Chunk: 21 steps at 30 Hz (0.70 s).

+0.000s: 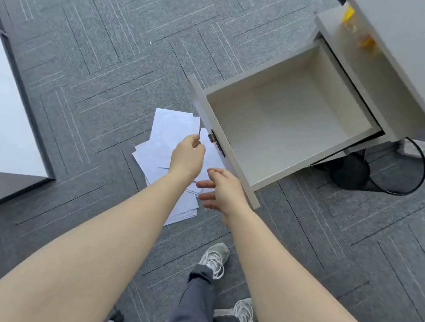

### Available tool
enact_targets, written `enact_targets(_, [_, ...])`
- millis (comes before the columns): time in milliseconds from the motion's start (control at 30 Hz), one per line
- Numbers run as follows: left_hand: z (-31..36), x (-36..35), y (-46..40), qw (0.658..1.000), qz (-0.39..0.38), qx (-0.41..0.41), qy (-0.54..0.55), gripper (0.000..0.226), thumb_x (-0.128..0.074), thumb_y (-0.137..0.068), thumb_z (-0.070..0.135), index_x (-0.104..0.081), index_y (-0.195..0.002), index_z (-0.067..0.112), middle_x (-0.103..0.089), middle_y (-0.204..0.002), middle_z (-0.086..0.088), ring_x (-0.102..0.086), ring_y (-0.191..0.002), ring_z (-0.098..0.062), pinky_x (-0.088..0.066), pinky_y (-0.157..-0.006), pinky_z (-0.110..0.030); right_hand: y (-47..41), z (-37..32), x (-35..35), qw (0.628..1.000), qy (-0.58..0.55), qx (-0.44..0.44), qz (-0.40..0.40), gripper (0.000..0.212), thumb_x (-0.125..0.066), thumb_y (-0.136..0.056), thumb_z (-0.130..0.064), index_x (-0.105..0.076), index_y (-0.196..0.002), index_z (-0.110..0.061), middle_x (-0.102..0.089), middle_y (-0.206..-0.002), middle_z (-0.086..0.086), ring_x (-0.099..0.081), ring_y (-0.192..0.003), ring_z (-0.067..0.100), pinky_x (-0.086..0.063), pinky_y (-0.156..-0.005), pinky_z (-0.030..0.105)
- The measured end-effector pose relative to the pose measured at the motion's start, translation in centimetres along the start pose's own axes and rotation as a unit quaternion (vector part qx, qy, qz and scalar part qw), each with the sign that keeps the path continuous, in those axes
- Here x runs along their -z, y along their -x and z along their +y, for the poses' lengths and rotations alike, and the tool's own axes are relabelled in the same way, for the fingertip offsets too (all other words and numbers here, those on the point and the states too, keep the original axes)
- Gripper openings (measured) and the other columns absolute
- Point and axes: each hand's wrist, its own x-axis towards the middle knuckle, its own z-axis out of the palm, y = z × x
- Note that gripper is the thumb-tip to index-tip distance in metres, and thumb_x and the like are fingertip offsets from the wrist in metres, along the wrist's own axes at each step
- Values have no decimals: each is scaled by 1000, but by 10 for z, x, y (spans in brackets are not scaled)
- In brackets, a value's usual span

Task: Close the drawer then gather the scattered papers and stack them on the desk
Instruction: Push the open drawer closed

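Grey patterned carpet [112,55] filled the frame; white desk [421,39] at upper right; pale drawer [278,120] pulled fully out at centre right, nothing inside; loose white papers [166,139] lay scattered on the carpet left of the drawer front; left hand [188,155], fingers loosely curled and holding nothing, over the papers; right hand [222,190], fingers spread, beside the drawer front; grey sneakers [215,259] at lower centre
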Motion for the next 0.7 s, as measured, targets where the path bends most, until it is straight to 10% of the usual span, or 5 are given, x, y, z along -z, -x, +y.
enact_targets(267, [-1, -18, -23, 959, -38, 119, 253, 20, -46, -95, 18, -56, -111, 9, -66, -110, -10, -69, -88, -23, -56, -77, -30, -15, 14, -5, 974, -199, -87, 59, 31, -43, -100, -29, -57, -123, -15, -71, -94, 6, -63, -72, 23, -49, -57, 31])
enact_targets(700, [5, -37, -48, 970, -9, 112, 218, 15, -53, -95, 22, -59, -95, 9, -73, -97, -13, -72, -76, -22, -59, -72, -31, -29, 10, 1, 934, -326, -100, 105, 20, -43, -99, -29, -56, -106, -15, -69, -93, 7, -60, -69, 23, -47, -54, 28])
